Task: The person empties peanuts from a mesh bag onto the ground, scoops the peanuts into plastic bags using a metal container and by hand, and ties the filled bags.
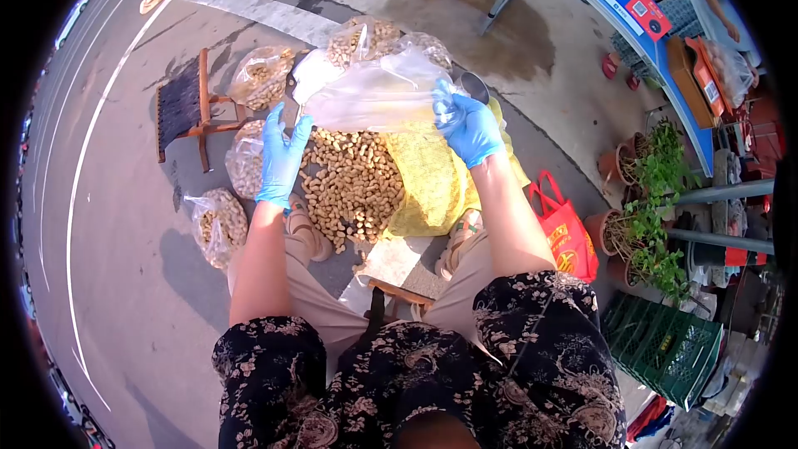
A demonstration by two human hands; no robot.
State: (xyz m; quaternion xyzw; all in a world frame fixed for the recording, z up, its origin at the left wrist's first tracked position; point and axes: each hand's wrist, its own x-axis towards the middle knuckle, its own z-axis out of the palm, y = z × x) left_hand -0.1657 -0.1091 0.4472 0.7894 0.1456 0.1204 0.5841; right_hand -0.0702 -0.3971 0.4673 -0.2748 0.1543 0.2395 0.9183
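Observation:
A clear plastic bag (366,100) is stretched out flat above a heap of peanuts in their shells (353,183). My right hand (470,126), in a blue glove, grips the bag's right end. At its left end is my left hand (281,158), also blue-gloved, with thumb and fingers apart; whether it touches the film is hard to tell. A yellow mesh sack (432,187) lies beside the heap, under my right hand. Filled bags of peanuts (263,76) stand left of and behind the heap. Just past my right hand is a dark metal cup-like object (475,87).
A wooden folding stool (184,110) stands at the left. To the right are a red carrier bag (565,233), potted plants (644,220) and a green crate (661,349). A blue-topped table (665,62) carries signs and a box; a person's arm shows behind it.

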